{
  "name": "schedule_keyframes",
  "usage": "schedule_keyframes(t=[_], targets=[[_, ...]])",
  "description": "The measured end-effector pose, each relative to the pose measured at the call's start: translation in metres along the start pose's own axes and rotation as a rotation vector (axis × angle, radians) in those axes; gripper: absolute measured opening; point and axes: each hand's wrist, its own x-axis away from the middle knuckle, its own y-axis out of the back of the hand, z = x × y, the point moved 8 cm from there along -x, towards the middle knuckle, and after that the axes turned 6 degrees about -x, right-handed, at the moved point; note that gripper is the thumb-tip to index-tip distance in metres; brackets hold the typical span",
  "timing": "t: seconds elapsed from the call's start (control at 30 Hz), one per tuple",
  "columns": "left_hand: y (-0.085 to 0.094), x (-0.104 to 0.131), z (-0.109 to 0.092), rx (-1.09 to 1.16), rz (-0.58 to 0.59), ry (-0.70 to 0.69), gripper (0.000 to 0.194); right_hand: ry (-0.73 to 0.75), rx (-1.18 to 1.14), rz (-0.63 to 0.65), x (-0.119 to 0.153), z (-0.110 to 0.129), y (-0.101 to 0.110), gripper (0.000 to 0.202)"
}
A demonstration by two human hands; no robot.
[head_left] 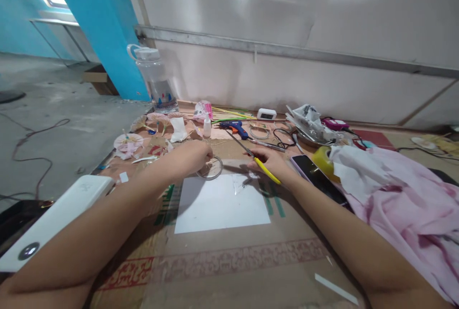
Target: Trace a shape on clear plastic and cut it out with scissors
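My left hand (197, 153) is closed, fingertips pinched at the upper edge of a thin grey wire coil (211, 175). Under the coil's near edge lies a white sheet of paper (218, 208). In my right hand (270, 163), fingers curled, is a slim tool with a yellow handle (267, 170) and a long, thin dark metal end pointing away to the left; its exact kind is unclear. A small clear plastic bag (242, 183) rests on the paper near my right hand.
Behind my hands are a blue glue gun (234, 128), a small white bottle (207, 126) and another wire coil (259, 131). A phone (315, 177), yellow tape roll (324, 161) and pink cloth (398, 194) lie right. A white power bank (60, 218) and water jug (156, 79) stand left.
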Motion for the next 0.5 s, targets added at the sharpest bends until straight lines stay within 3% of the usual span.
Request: schedule_keyframes(t=[0.13, 0.27, 0.5], targets=[[0.021, 0.006, -0.016, 0.032, -0.092, -0.064, 0.032, 0.085, 0.116, 0.012, 0.001, 0.010, -0.002, 0.031], [0.041, 0.015, -0.030, 0.146, -0.197, -0.124, 0.027, 0.105, 0.154, -0.004, 0.001, 0.015, -0.002, 0.029], [0.052, 0.025, -0.035, 0.265, -0.298, -0.167, 0.023, 0.123, 0.158, 0.004, -0.002, 0.014, -0.002, 0.024]])
